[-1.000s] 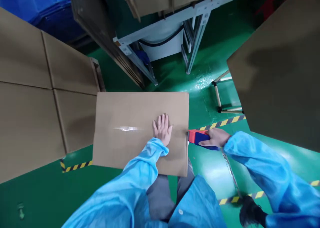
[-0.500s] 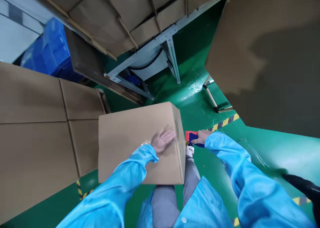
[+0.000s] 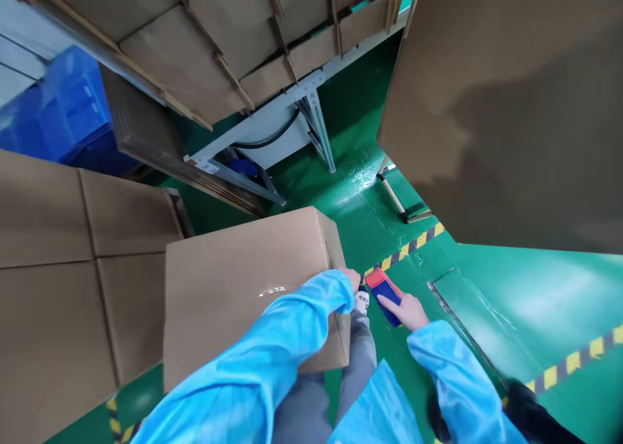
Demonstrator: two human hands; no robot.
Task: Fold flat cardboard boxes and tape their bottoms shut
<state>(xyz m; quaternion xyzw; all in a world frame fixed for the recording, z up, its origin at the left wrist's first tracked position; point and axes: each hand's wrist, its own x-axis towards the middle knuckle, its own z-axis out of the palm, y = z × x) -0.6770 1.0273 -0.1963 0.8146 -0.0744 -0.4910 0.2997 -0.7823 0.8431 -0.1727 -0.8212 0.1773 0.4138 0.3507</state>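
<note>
Matt brown cardboard box under the left hand; glossy red-and-blue plastic tape dispenser in the right hand; shiny green floor.

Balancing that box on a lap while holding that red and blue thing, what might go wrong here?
The cardboard box sits tilted on the knees, and the left hand grips only its far edge, so it might slide off. The right hand holds the tape dispenser close to that hand; its cutter could nick fingers.
</note>
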